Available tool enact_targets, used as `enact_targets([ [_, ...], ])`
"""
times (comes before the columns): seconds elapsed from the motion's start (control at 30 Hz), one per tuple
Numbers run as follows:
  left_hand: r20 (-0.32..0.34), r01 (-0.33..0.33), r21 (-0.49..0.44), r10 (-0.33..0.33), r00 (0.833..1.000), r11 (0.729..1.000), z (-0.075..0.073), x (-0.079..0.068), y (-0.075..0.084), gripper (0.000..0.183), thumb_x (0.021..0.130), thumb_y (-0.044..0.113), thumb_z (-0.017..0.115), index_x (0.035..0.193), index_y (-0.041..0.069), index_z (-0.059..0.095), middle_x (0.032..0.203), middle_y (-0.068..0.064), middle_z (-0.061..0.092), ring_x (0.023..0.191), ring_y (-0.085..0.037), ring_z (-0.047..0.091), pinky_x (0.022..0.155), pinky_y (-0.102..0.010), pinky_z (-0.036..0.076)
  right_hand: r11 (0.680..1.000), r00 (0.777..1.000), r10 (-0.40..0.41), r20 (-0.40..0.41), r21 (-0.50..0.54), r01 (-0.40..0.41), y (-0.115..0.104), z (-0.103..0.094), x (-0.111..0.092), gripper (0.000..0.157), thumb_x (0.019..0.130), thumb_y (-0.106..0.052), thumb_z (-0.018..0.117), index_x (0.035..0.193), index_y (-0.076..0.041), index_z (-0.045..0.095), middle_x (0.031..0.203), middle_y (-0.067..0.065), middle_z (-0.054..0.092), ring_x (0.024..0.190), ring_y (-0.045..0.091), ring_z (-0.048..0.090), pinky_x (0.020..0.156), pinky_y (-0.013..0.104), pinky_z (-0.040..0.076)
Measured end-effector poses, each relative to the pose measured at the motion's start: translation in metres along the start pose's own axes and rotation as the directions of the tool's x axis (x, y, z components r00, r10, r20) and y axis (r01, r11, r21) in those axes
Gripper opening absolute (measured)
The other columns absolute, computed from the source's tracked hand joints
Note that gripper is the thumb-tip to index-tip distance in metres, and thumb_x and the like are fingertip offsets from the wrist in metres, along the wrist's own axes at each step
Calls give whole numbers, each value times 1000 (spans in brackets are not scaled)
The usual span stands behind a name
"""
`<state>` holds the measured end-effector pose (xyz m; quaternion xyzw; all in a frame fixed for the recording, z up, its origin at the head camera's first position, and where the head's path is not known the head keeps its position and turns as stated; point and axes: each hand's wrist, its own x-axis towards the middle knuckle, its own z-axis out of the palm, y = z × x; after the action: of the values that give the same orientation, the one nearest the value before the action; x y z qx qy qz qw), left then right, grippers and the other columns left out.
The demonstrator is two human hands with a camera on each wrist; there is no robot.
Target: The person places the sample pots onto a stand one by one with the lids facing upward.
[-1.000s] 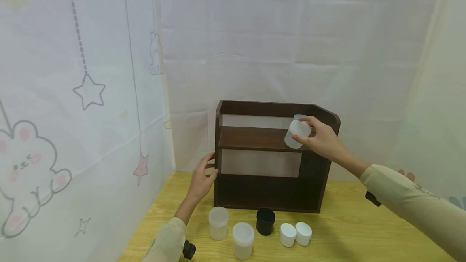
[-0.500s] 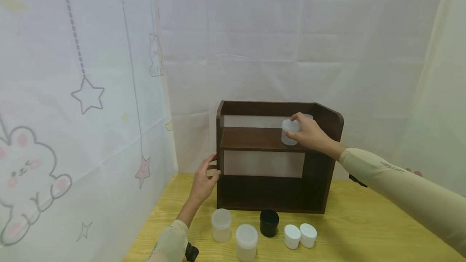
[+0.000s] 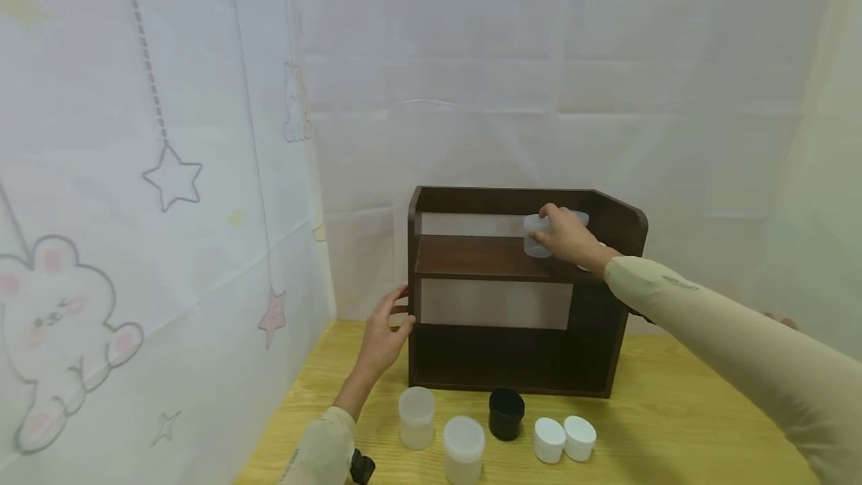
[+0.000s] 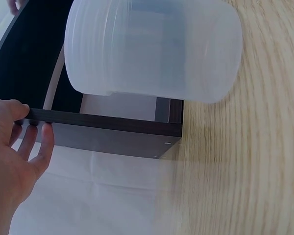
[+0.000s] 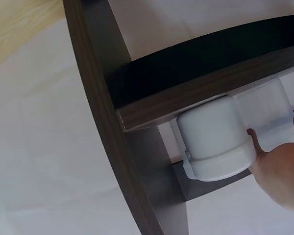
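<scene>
My right hand (image 3: 569, 236) grips a translucent plastic jar (image 3: 536, 239) by its upper part, upright at the upper shelf board of a dark brown shelf unit (image 3: 471, 254). In the right wrist view, the thumb side of the right hand (image 5: 281, 169) lies against that translucent jar (image 5: 267, 115), with a white lidded jar (image 5: 215, 139) on the board beside it. Another translucent jar (image 3: 579, 218) shows partly behind the hand. My left hand (image 3: 384, 331) holds the unit's left side panel. Its thumb and fingers pinch the panel edge (image 4: 103, 121) in the left wrist view.
On the yellow wood table (image 3: 687, 410), before the unit, stand two translucent jars (image 3: 417, 419) (image 3: 463, 451), a black jar (image 3: 506, 414) and two small white jars (image 3: 549, 440) (image 3: 579, 438). White cloth (image 3: 431, 96) hangs behind and at both sides.
My right hand has carried the translucent jar slightly left and deeper in over the upper board, from tilted to upright. The left hand keeps its hold on the panel.
</scene>
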<state>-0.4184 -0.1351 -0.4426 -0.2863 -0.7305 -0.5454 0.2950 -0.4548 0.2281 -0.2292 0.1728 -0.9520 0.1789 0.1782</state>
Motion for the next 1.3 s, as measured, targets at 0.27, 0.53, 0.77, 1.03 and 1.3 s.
enact_targets([
  [0.27, 1, 19, -12, -19, 1000, 1000, 7, -5, 4, 63, 97, 0, 67, 153, 16, 45, 142, -7, 53, 113, -30, 62, 74, -35, 59, 1000, 1000, 10, -5, 9, -10, 14, 14, 11, 49, 106, -18, 57, 138, 14, 39, 129, 39, 49, 121, 52, 47, 96, 62, 42],
  [0.53, 5, 14, -29, -14, 1000, 999, 20, 3, 3, 65, 97, -1, 68, 154, 20, 45, 142, -4, 53, 112, -30, 62, 74, -34, 59, 998, 999, 47, -1, -38, -47, 17, 3, 16, 47, 107, -13, 54, 139, 16, 36, 130, 41, 47, 122, 52, 47, 97, 62, 41],
  [0.77, 19, 0, -33, 1, 1000, 999, 32, 5, 7, 63, 97, -1, 68, 154, 12, 45, 142, -6, 53, 111, -32, 63, 73, -33, 59, 995, 997, 76, -2, -65, -76, 27, -1, 14, 46, 105, -9, 54, 139, 17, 38, 133, 42, 48, 123, 54, 49, 98, 62, 41],
  [1.03, 38, 23, -52, -21, 999, 998, 38, 2, 8, 63, 98, 1, 67, 154, 18, 44, 143, -6, 52, 114, -31, 62, 76, -37, 59, 995, 996, 56, 66, -82, -50, 19, -21, 1, 53, 95, 1, 43, 143, 20, 33, 145, 41, 34, 130, 55, 39, 99, 63, 39],
  [1.3, -7, 32, -48, -33, 999, 998, 23, 2, 2, 62, 97, 3, 69, 152, 20, 48, 140, -3, 55, 112, -31, 61, 74, -36, 60, 983, 993, -103, 59, -148, 111, -20, -42, -26, 49, 97, -1, 46, 145, 10, 42, 153, 32, 28, 123, 47, 47, 85, 55, 46],
])
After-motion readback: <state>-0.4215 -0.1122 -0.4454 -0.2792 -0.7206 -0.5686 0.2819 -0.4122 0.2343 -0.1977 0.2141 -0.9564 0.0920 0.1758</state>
